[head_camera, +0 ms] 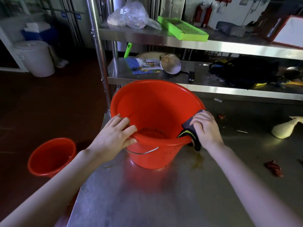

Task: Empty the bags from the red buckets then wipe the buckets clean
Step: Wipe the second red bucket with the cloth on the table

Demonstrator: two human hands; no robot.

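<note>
A large red bucket stands upright on the steel table, with no bag inside and dark specks at its bottom. My left hand grips its near-left rim, fingers curled over the edge. My right hand presses a dark grey cloth with a yellow stripe against the bucket's right rim; the cloth drapes over the edge and hangs down outside. A second, smaller red bucket sits on the dark floor to the left, with no bag visible in it.
A steel shelf rack stands behind the table with a clear plastic bag, a green tray, papers and a black bag. Red scraps and a pale pouch lie on the table's right. A brown smear sits beside the bucket.
</note>
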